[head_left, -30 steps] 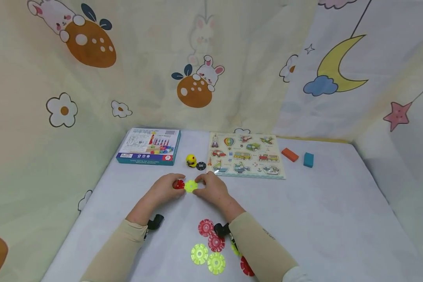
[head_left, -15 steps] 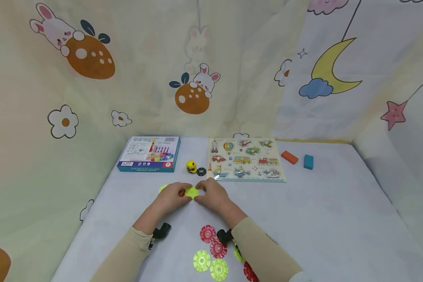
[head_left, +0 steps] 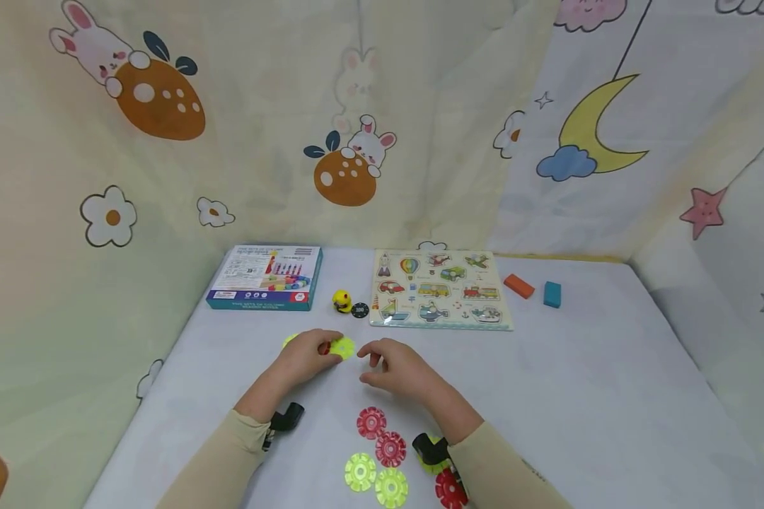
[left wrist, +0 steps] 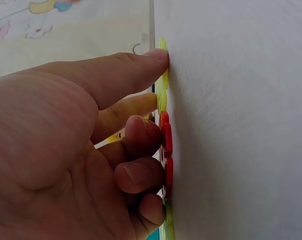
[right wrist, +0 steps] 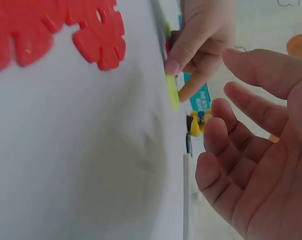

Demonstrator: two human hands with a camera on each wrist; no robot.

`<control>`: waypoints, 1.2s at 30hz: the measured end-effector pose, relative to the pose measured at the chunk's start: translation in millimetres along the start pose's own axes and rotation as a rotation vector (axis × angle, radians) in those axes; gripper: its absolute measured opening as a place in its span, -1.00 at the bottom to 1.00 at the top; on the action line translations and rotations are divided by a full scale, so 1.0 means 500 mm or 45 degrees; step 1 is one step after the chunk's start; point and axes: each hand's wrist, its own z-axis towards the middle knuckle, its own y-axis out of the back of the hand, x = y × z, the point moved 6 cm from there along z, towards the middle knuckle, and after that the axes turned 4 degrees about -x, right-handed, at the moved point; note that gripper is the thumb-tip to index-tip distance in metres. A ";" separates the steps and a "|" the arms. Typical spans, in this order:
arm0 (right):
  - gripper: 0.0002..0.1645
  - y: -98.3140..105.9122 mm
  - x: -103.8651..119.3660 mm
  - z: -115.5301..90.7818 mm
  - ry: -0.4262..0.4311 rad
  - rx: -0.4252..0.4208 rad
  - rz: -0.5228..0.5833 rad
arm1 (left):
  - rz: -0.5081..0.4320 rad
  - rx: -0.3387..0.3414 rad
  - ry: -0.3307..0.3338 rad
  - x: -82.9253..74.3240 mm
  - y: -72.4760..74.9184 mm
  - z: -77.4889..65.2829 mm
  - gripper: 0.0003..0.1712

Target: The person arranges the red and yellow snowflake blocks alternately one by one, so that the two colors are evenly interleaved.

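Yellow disc [head_left: 345, 347], at the left hand's [head_left: 302, 358] three o'clock and pinched in its fingers, is now released by the right hand [head_left: 400, 369], fingers parted at four o'clock, leaving the left apparently steadying it, though any join to the red disc [head_left: 324, 348] is hidden.

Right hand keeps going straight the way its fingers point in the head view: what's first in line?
Likely the yellow-green disc held by the left hand, just ahead of the right hand. Height is hard to judge, so it might pass over.
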 end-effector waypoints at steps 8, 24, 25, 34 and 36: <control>-0.60 -0.018 0.004 -0.062 0.046 0.082 0.013 | -0.019 -0.017 -0.007 0.002 0.003 0.000 -0.44; -0.46 -0.086 -0.027 -0.107 -0.095 0.002 -0.327 | -0.051 -0.020 -0.032 -0.004 0.003 -0.010 -0.45; -0.45 -0.086 -0.027 -0.106 -0.101 -0.003 -0.331 | -0.050 -0.023 -0.032 -0.005 0.004 -0.010 -0.45; -0.57 -0.082 -0.022 -0.113 -0.137 -0.028 -0.144 | -0.042 -0.027 -0.016 -0.001 0.002 -0.008 -0.44; -0.63 -0.079 -0.020 -0.117 -0.122 -0.035 -0.057 | -0.038 -0.033 -0.015 0.001 0.002 -0.009 -0.44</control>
